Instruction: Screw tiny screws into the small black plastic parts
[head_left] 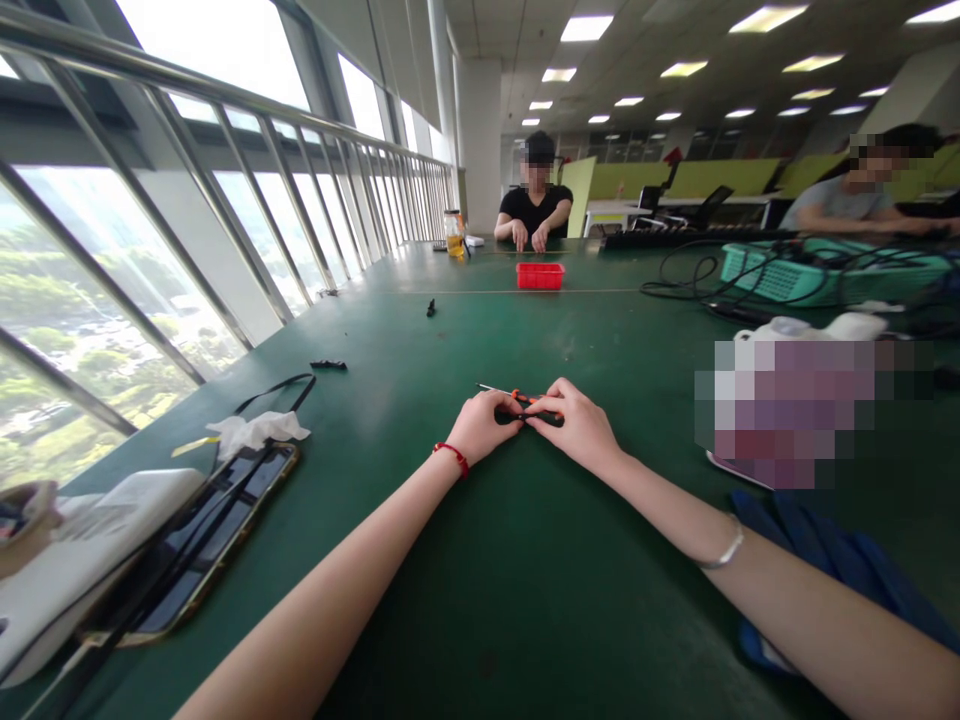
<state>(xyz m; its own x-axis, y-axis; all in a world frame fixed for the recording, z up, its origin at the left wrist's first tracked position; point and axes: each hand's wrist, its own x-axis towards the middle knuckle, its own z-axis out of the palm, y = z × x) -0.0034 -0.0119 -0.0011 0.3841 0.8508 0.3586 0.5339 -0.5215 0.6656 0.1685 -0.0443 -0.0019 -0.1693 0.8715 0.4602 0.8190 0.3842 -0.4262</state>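
At the middle of the green table (420, 520), my left hand (484, 420) and my right hand (574, 425) meet, fingertips pinched on a small, dark, elongated piece (523, 415). Fingers cover much of this piece, so its exact kind does not show. Just beyond the fingers is a screwdriver (519, 395) with an orange and black handle, its thin metal shaft pointing left. Whether it rests on the table or touches my fingers I cannot tell. A red bracelet circles my left wrist; a silver bangle is on my right forearm.
Left lie a phone (217, 540), a white device (112, 550), crumpled tissue (259, 430) and black pieces (328, 365). Ahead stands a red basket (540, 277), with a person (536, 205) behind it. On the right are a teal basket (810, 280), cables, and blue cloth (840, 560).
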